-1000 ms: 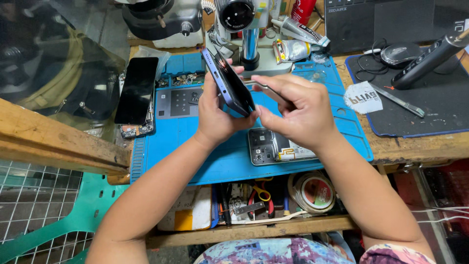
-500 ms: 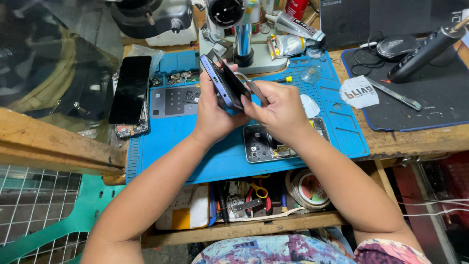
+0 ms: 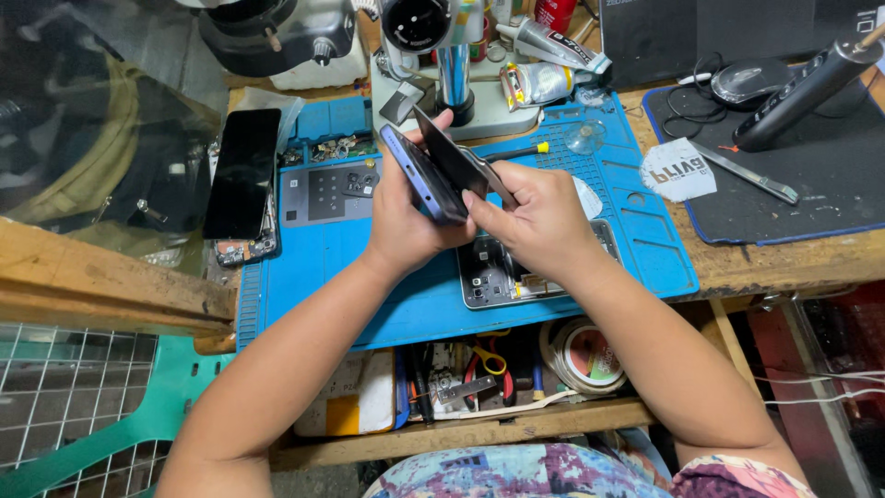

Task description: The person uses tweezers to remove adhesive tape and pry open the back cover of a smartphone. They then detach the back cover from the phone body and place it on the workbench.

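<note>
Phone [image 3: 419,180], lifted higher than before, gripped by left hand [image 3: 406,221]; right hand [image 3: 539,221] pinches its dark panel [image 3: 452,152]; white label [image 3: 678,171] lies right.

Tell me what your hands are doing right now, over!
Left hand grips the blue phone on edge. Right hand pinches its dark panel, lifted apart from the frame. Opened phone lies on the blue mat beneath.

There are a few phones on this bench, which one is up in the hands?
The blue-edged phone, gripped by the left hand while the right hand lifts its dark panel. The black phone and the opened phone lie flat on the blue mat.
</note>
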